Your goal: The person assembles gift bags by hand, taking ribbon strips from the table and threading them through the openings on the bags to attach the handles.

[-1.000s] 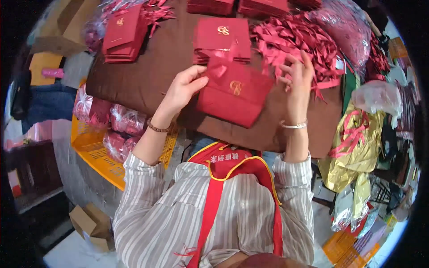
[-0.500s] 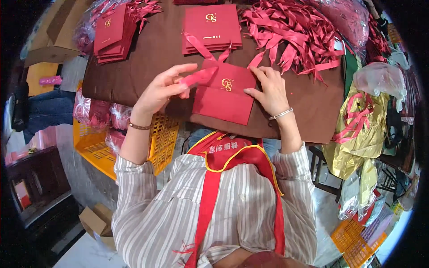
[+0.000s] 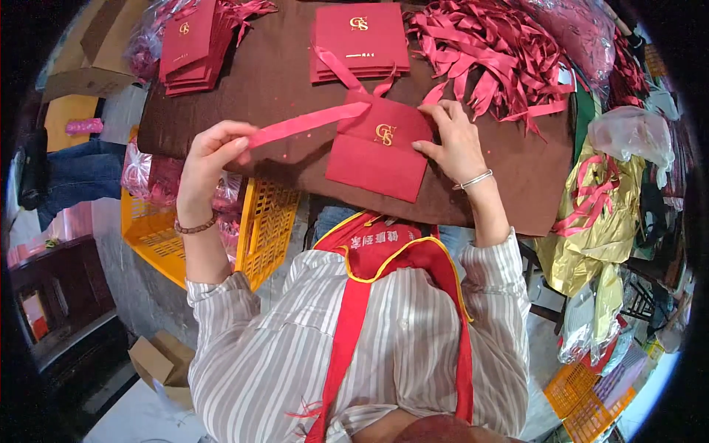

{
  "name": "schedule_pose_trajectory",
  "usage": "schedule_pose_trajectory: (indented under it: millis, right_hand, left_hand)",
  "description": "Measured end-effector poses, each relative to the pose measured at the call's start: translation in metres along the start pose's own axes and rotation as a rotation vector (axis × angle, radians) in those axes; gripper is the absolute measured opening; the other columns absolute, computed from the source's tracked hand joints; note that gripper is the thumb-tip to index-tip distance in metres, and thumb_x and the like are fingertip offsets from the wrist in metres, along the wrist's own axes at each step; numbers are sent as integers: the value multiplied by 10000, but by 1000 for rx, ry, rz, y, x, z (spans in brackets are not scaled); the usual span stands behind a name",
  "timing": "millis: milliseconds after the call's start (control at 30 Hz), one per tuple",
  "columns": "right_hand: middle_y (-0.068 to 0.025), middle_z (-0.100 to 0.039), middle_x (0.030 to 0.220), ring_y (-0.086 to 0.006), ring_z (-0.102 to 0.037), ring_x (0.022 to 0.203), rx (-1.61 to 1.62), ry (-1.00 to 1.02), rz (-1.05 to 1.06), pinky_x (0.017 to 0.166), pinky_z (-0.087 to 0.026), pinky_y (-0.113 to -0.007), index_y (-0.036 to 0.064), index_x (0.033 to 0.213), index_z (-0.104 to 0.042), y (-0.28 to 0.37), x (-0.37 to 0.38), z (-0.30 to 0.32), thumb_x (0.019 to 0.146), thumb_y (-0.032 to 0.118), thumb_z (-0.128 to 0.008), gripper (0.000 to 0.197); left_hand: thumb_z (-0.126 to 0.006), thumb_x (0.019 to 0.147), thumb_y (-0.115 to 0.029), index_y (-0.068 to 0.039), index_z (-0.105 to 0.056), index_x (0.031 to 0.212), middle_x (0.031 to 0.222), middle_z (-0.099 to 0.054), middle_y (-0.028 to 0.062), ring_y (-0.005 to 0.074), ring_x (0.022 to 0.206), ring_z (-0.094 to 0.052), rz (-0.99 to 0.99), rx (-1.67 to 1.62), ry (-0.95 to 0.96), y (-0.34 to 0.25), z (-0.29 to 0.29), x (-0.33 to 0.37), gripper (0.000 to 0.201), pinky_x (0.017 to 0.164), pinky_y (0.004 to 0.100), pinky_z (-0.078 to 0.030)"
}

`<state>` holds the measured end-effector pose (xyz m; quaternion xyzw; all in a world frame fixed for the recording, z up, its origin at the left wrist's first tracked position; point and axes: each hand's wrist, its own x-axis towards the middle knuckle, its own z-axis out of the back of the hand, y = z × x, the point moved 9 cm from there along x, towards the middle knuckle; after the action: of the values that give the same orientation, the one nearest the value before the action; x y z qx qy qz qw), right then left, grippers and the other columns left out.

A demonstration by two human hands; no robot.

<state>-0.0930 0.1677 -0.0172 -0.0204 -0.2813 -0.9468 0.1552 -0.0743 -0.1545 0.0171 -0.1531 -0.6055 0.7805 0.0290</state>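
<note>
A red paper envelope (image 3: pixel 375 171) with a gold emblem lies at a slight tilt near the table's front edge. From its upper part a pinkish-red ribbon (image 3: pixel 306 122) runs out to the left, stretched nearly straight. The ribbon's far end is pinched between thumb and fingers of my left hand (image 3: pixel 212 156), which is above the table's left front edge. My right hand (image 3: pixel 454 144) grips the envelope's right edge, thumb on top; the fingers' undersides are hidden. Another ribbon end sticks up behind the envelope, beside a stack of red envelopes (image 3: pixel 360 46).
More red envelopes (image 3: pixel 186 48) are stacked at the back left of the brown-covered table (image 3: pixel 251 100). A heap of red ribbons (image 3: pixel 487 59) covers the back right. An orange crate (image 3: pixel 269 225) with wrapped red bundles stands below the left edge; gold wrapping (image 3: pixel 591 255) hangs at the right.
My left hand has moved left and slightly down, drawing the ribbon out from a loose bend into a straight line. My right hand stays at the envelope's right edge.
</note>
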Motion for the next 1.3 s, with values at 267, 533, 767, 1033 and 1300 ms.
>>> schedule_pose_trajectory:
  millis: [267, 533, 767, 1033, 1300]
  right_hand:
    - [-140, -436, 1058, -287, -465, 1018, 219, -38, 65, 853, -420, -338, 15, 1028, -490, -8, 5, -1, 588, 116, -778, 535]
    - [-110, -481, 965, -261, -496, 919, 284, 29, 18, 791, -424, -323, 10, 914, -507, -22, 0, -3, 619, 155, -768, 419]
    - [-71, -502, 868, -161, -500, 813, 388, 120, 52, 705, -417, -296, 7, 843, -477, -8, -24, -2, 696, 150, -716, 314]
    - [15, -508, 824, -47, -498, 668, 988, 474, -415, 576, -435, -201, 18, 914, -533, -22, -76, -23, 798, 84, -649, 177]
    - [-10, -581, 806, -64, -552, 658, 1059, 555, -534, 558, -469, -196, 32, 1034, -563, -25, -100, -36, 840, 127, -601, 219]
  left_hand:
    - [-499, 810, -4, 51, -434, 1246, 1187, -513, 265, 373, 1175, -454, -494, -849, 344, -45, -37, -13, 444, 955, 448, -409]
    - [-424, 919, -103, 33, -584, 929, 1017, -586, 158, 280, 972, -543, -574, -874, 216, -70, -51, 18, 210, 829, 383, -427]
    - [-406, 903, -48, 59, -559, 928, 722, -592, 141, 228, 707, -614, -197, -635, 191, -49, -108, 33, 188, 633, 300, -484]
    - [-465, 917, -101, 56, -569, 987, 613, -517, 20, 91, 534, -510, 165, -513, 418, -8, -212, 20, 201, 507, 224, -417]
    - [-482, 915, -108, 44, -584, 1063, 814, -621, 30, 31, 544, -455, 89, -316, 360, -11, -205, 10, 235, 481, 180, -384]
